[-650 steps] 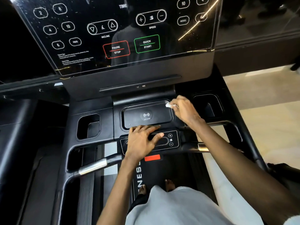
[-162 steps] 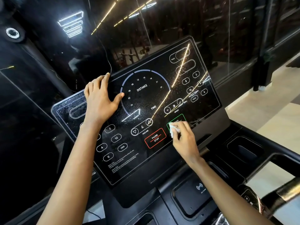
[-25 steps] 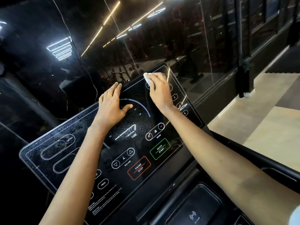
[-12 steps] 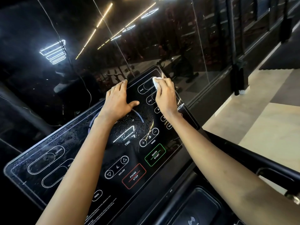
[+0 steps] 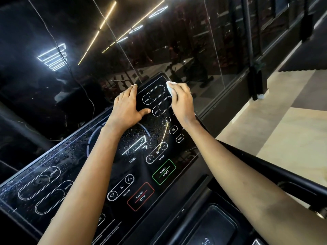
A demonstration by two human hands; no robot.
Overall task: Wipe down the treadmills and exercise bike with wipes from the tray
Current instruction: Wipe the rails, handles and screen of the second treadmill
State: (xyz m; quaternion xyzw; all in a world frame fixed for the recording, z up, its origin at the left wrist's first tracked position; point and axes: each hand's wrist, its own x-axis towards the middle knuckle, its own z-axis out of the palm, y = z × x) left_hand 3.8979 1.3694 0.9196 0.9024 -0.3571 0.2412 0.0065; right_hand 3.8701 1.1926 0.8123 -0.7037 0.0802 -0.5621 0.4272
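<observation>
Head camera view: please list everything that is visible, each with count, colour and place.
glossy black treadmill console: one, black with water droplets, centre, tilted.
green-outlined QUICK START button: one, green, lower right of the console.
red-outlined PAUSE STOP button: one, red, lower left of the green one.
small white crumpled wipe: one, white, at the console's top right corner.
dark reflective glass wall: one, black, behind the console.
beige floor: one, beige, right.
black handrail: one, black, lower right.
left hand: one, flat on the console's upper part.
right hand: one, holds the wipe.
</observation>
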